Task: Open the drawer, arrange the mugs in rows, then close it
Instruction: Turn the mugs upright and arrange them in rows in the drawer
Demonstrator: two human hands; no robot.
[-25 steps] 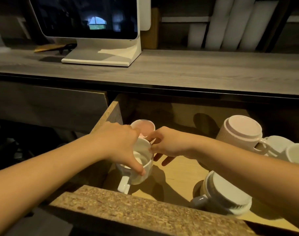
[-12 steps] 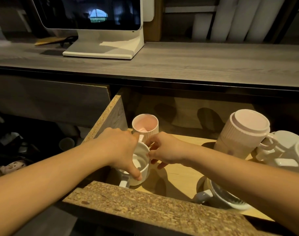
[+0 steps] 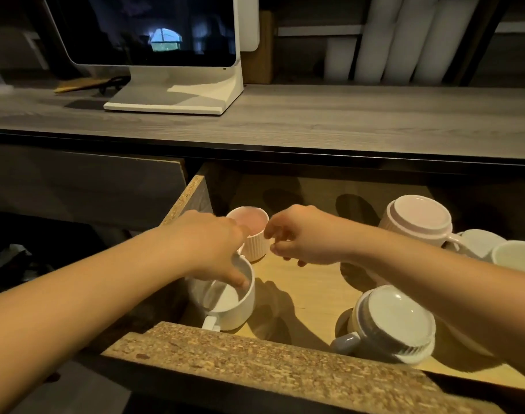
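Hands over mugs in drawer

The left hand hides part of the white mug — grip unclear. Rightmost mug — cut off by the edge.

You have bare drawer floor open down the middle. The white mug and ribbed pink mug crowd the left wall; overturned mugs block the right, and the surface overhangs the back.
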